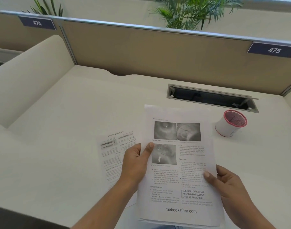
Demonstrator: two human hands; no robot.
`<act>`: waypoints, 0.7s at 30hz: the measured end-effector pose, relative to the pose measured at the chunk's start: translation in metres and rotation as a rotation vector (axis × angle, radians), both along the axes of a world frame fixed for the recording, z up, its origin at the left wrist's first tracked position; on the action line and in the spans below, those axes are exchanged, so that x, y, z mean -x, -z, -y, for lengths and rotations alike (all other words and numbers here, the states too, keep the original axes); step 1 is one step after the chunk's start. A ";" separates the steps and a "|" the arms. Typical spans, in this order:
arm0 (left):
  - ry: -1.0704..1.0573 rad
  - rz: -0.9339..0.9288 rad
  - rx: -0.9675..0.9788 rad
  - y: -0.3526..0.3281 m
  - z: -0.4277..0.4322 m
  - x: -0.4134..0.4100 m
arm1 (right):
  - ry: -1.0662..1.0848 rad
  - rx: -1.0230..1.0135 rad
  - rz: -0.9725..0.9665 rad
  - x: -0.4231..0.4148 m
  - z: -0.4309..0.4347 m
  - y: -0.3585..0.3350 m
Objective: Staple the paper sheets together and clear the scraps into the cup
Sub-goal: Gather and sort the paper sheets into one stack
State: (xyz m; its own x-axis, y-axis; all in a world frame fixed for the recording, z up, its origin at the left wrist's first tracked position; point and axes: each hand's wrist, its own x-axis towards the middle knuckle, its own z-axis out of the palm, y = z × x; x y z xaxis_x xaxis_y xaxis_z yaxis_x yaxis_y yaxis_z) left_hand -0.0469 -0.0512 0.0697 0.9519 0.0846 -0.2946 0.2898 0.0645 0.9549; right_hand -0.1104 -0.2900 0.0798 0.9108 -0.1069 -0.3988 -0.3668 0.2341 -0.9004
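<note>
Both forearms are bare right to the near edge of the view. The left hand [135, 162] and right hand [229, 184] are bare too, with short, pale, rounded thumbnails. A sliver of blue cloth [177, 226] shows between the arms.

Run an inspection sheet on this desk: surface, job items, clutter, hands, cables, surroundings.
Surface: pale desk.
Job's things: printed paper held up; second sheet flat to its left; red-rimmed cup upright at right; stapler, scraps: nothing seen.
Clutter: nothing seen.
Hands: left hand and right hand each pinch a side edge of the printed paper.
Cables: nothing seen; open desk hatch is dark inside.
Surroundings: partition with signs 474 and 475; plants behind.
</note>
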 end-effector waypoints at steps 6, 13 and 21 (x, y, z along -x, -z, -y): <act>-0.062 -0.036 -0.059 0.016 -0.021 -0.005 | 0.071 0.032 -0.042 0.000 0.004 0.003; -0.052 -0.084 -0.700 0.060 -0.101 -0.028 | 0.067 0.146 -0.126 0.008 0.016 0.000; 0.170 -0.305 -1.155 0.086 -0.152 -0.087 | 0.012 0.173 -0.163 0.012 0.002 -0.008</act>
State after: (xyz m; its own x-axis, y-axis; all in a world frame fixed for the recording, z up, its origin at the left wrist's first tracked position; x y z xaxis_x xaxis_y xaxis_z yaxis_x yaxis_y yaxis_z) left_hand 0.0406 0.1009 -0.0162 0.8810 0.3268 -0.3423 0.4353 -0.8434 0.3151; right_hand -0.1223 -0.2921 0.0879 0.8344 -0.1967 -0.5149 -0.5085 0.0860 -0.8568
